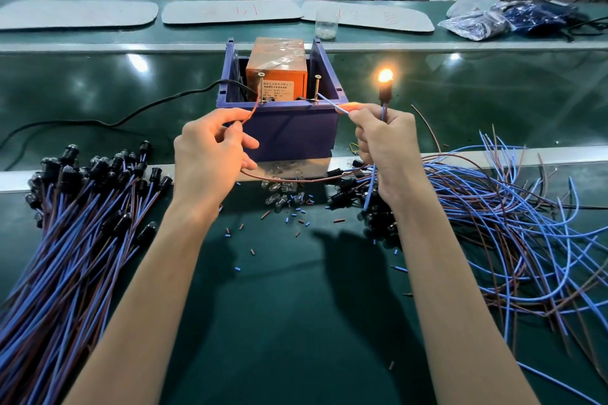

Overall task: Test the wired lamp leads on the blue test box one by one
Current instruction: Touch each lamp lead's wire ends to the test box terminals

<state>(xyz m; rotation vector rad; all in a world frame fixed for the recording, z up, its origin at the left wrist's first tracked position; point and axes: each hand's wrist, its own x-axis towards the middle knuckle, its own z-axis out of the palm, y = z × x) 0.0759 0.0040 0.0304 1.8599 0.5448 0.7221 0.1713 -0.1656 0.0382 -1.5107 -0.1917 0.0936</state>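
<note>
Blue box [289, 131] sits on the green counter [296, 306], centre, just past both hands. An orange unit [276, 76] is inside it. Two screws stand up at its near rim, the left screw [261, 89] and the right screw [317, 89].

Left hand [210, 148]: thumb and forefinger pinch a brown wire [250, 112], other fingers loosely spread. The wire end reaches up to the left screw, contact looks made but too small to be sure. The rest of the brown wire loops under the hand and runs right.

Right hand [385, 138]: thumb and forefinger pinch a blue wire [332, 104] whose bare tip touches the right screw. The curled fingers also grip the lamp [385, 77] lead, with the lamp upright in its black socket just above the hand. The lamp is lit, orange glow.

Left of the arms lies a neat bundle of leads [82, 223], lamps at the far end. Right of them is a tangled pile of leads [510, 207]. Loose glass bulbs [279, 191] and cut bits of insulation [296, 217] lie near the box front. A black cable [131, 112] runs from the box off to the left. A plastic cup [326, 25] and plastic bags [477, 23] sit on the far side.
</note>
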